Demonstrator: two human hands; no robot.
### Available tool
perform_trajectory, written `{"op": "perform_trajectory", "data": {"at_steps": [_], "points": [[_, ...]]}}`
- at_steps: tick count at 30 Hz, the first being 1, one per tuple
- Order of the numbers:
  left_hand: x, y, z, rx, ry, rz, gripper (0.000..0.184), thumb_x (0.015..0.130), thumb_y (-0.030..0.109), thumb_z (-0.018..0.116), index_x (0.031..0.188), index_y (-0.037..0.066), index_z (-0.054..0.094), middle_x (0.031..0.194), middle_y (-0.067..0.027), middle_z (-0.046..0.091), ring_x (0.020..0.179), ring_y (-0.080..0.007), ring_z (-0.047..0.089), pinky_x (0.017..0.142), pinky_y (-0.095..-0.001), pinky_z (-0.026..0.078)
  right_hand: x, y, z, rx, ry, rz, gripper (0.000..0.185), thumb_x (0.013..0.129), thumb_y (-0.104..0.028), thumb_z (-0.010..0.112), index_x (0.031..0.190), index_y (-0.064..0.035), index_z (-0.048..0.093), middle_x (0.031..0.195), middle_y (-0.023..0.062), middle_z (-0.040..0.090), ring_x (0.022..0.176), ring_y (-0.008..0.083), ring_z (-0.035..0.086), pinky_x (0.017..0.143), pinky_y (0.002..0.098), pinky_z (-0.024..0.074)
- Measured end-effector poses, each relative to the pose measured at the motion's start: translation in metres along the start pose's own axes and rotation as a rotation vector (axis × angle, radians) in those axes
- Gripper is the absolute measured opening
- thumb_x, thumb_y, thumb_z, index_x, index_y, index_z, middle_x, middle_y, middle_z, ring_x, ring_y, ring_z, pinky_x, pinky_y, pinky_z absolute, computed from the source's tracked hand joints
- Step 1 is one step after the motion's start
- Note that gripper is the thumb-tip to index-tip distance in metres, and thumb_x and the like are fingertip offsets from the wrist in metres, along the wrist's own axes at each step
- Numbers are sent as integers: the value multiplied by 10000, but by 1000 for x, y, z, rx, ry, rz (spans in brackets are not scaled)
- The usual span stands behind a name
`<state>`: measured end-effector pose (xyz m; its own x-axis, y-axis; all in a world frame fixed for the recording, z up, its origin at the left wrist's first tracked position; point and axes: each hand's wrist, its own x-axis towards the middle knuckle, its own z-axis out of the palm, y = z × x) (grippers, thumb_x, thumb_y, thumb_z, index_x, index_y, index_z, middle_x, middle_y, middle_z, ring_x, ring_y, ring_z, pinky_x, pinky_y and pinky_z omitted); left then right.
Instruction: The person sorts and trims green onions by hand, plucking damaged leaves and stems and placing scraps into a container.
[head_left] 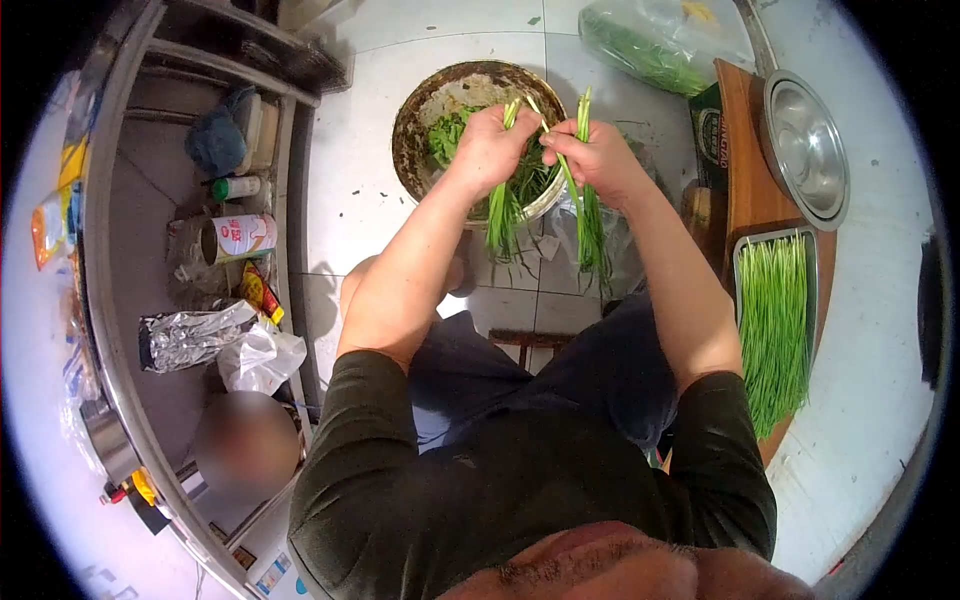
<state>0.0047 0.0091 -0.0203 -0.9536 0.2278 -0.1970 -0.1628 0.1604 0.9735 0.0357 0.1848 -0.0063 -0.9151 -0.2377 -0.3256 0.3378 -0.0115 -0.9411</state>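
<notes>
- In the upper middle of the frame, the left hand point(492, 150) is closing around one bundle of green stalks point(503, 215), pale ends up and leafy tips hanging down.
- Beside it, the right hand point(595, 155) is gripping a second bundle point(592, 235), and its thumb and finger are pinching a stray stalk point(566, 168) between the two hands.
- The step in hand seems to be picking over and sorting stalks above the round basin point(403, 150), which is holding loose greens point(446, 135).
- The next move calls, I judge, for a light pinch on the stray stalk while the other fingers are keeping each bundle together.
- At the right of the frame, more stalks point(773, 330) are lying lined up in a metal tray point(738, 290).
- The hands and bundles are hiding part of the basin and its contents; the palms are not showing.
- The upper right bag point(650, 50) is blurring its contents, and a round patch at lower left is smeared beyond reading.
</notes>
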Motion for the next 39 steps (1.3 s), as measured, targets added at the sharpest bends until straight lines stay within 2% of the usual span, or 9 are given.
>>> {"op": "perform_trajectory", "data": {"at_steps": [10, 13, 19, 22, 25, 28, 31, 35, 39], "points": [[8, 12, -19, 63, 312, -167, 268, 858, 253, 627, 803, -9, 647, 623, -45, 575, 572, -126, 508, 552, -318, 419, -1, -1, -4, 30, -25, 16, 231, 868, -231, 646, 892, -3, 678, 762, 39, 677, 474, 59, 432, 457, 236, 356], [8, 1, -16, 289, 332, 50, 301, 850, 276, 639, 837, -23, 665, 669, -97, 622, 628, -165, 571, 620, -343, 463, 0, 1, -5, 43, -19, 18, 236, 869, -230, 647, 917, 0, 672, 778, 47, 682, 473, 57, 433, 455, 236, 357], [11, 1, -15, 255, 256, -251, 290, 833, 226, 688, 1038, 23, 659, 659, -14, 573, 609, -109, 505, 580, -297, 429, 1, 3, -5, 39, 9, 20, 242, 867, -224, 649, 952, 3, 661, 794, 60, 688, 473, 59, 437, 451, 238, 356], [13, -15, -14, 370, 244, 53, 280, 842, 229, 678, 1010, 7, 654, 656, -17, 578, 573, -108, 492, 536, -292, 411, 2, 4, -6, 53, 26, 22, 241, 864, -220, 653, 953, 4, 663, 797, 65, 690, 472, 61, 438, 448, 242, 357], [3, 5, -9, 198, 180, -143, 229, 868, 221, 661, 943, 5, 654, 653, -7, 578, 526, -87, 465, 482, -270, 366, 5, 7, -8, 61, 26, 28, 242, 857, -214, 661, 958, 7, 663, 803, 71, 693, 476, 64, 441, 445, 245, 357], [3, 8, -7, -122, 54, -248, 226, 861, 235, 666, 907, 14, 675, 730, -36, 632, 627, -105, 553, 582, -269, 447, 3, 4, -5, 67, 4, 33, 236, 847, -197, 674, 960, 10, 662, 801, 71, 691, 486, 65, 445, 445, 247, 358], [-1, 4, 7, -181, -51, -139, 234, 885, 271, 656, 857, 39, 663, 703, -9, 602, 607, -83, 521, 553, -252, 419, 4, 11, -3, 77, -33, 41, 223, 833, -170, 683, 963, 9, 660, 761, 57, 663, 501, 65, 454, 450, 250, 367], [4, -2, 11, -149, 110, -109, 244, 924, 264, 631, 792, 60, 608, 643, 33, 519, 529, -71, 427, 490, -243, 328, 5, 17, 0, 65, -22, 5, 217, 810, -127, 680, 974, 11, 643, 692, 32, 596, 532, 77, 479, 469, 262, 385], [-13, 16, 21, -44, -49, 64, 178, 897, 205, 672, 837, 45, 621, 708, 25, 574, 635, -60, 501, 571, -235, 418, 12, 30, -1, -176, -4, -33, 232, 784, -108, 673, 969, 20, 616, 699, 31, 575, 569, 97, 509, 496, 284, 398]]}}
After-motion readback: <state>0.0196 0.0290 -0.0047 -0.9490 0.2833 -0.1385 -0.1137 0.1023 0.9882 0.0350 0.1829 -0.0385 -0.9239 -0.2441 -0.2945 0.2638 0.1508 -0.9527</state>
